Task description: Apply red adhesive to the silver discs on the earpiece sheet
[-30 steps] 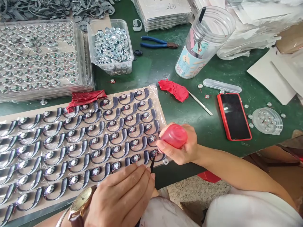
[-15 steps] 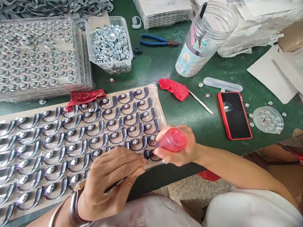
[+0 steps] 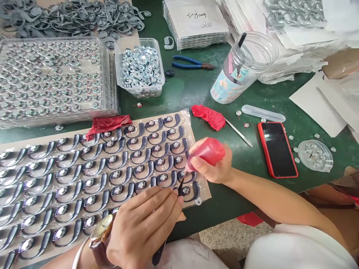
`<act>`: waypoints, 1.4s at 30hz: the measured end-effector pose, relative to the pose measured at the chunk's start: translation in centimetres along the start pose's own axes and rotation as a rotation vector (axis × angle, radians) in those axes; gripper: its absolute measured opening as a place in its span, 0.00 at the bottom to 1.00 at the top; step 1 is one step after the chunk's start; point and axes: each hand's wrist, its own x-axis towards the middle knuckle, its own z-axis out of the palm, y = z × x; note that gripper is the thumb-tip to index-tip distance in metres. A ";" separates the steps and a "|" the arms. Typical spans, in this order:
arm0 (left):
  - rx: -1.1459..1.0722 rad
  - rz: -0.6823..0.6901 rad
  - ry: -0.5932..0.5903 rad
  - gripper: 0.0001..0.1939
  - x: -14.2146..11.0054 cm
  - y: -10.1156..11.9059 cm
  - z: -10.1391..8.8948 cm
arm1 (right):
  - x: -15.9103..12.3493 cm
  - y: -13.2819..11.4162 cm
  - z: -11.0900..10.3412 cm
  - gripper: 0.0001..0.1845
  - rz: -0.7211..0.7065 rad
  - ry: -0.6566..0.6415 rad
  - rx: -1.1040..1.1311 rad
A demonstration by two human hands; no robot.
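Note:
My right hand [image 3: 217, 168] is wrapped round a pink-red squeeze bottle [image 3: 209, 151]. The bottle is tilted, its nozzle down at a silvery round part [image 3: 182, 173] on a dark curved hook piece near the right edge of the sheet. In my left hand [image 3: 148, 224] are black tweezers [image 3: 159, 254], pinched between thumb and fingers, their tip close to the nozzle and the same round part. Beneath both hands lies a film-covered cardboard sheet [image 3: 206, 190] with rows of these hook pieces. A small white ring [image 3: 198, 201] sits at its lower right edge.
Behind stand a stack of clear trays [image 3: 109, 86], a tub of metal washers [image 3: 161, 87], blue-handled cutters [image 3: 187, 65] and a clear jar [image 3: 224, 86]. Right of the sheet are a red cloth [image 3: 209, 116], metal tweezers [image 3: 239, 133], a red-cased phone [image 3: 279, 149] and a round dish [image 3: 315, 158].
The bottle has moved from the lowest right piece to the one above, its nozzle now in sight. The left hand's tweezers have swung to point up towards it. The whole view has shifted slightly.

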 end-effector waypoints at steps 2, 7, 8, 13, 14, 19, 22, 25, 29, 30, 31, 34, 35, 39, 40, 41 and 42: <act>-0.001 0.025 0.010 0.11 -0.1 0.1 0.2 | 0.0 -0.2 0.0 0.10 -0.050 -0.009 -0.026; -0.024 -0.005 0.004 0.11 -0.1 0.5 0.3 | 0.2 -0.3 0.0 0.10 -0.199 -0.015 -0.189; -0.027 -0.008 0.007 0.11 -0.1 0.5 0.3 | 0.3 -0.3 0.0 0.11 -0.230 -0.015 -0.218; -0.059 -0.030 0.002 0.10 0.1 0.3 0.1 | 0.3 -0.1 0.1 0.11 -0.293 0.002 -0.271; -0.069 -0.039 -0.005 0.11 0.1 0.2 0.1 | 0.3 -0.1 0.1 0.10 -0.272 0.003 -0.275; -0.098 -0.077 0.006 0.10 0.4 -0.1 0.0 | 0.2 -0.2 0.2 0.09 -0.130 0.005 -0.228; -0.109 -0.086 0.005 0.10 0.6 -0.2 -0.1 | 0.2 -0.1 0.1 0.09 -0.094 0.044 -0.164; -0.119 -0.097 0.009 0.10 0.8 -0.1 -0.2 | 0.1 0.0 0.1 0.08 -0.010 0.076 -0.127; -0.130 -0.109 0.007 0.10 0.8 -0.2 -0.2 | 0.1 0.0 0.0 0.09 0.027 0.058 -0.166; -0.135 -0.116 0.008 0.10 0.9 -0.2 -0.3 | 0.2 0.0 0.0 0.10 0.030 0.056 -0.172; -0.142 -0.122 0.014 0.09 0.9 -0.2 -0.3 | 0.2 0.0 0.1 0.10 0.032 0.054 -0.173; -0.152 -0.120 0.022 0.08 1.2 -0.5 -0.6 | 0.3 -0.1 0.1 0.11 0.034 0.050 -0.162; -0.148 -0.111 0.019 0.08 1.2 -0.5 -0.6 | 0.3 -0.1 0.1 0.11 0.030 0.049 -0.158; -0.123 -0.097 0.008 0.09 1.2 -0.7 -0.6 | 0.2 0.0 0.0 0.11 0.023 0.049 -0.161; -0.118 -0.102 0.006 0.09 1.1 -0.7 -0.5 | 0.2 0.0 0.0 0.10 0.025 0.051 -0.163; -0.116 -0.105 0.005 0.09 1.0 -0.6 -0.4 | 0.2 0.1 0.0 0.10 0.029 0.050 -0.165; -0.116 -0.106 0.006 0.10 0.9 -0.6 -0.3 | 0.2 0.1 0.0 0.10 0.030 0.047 -0.164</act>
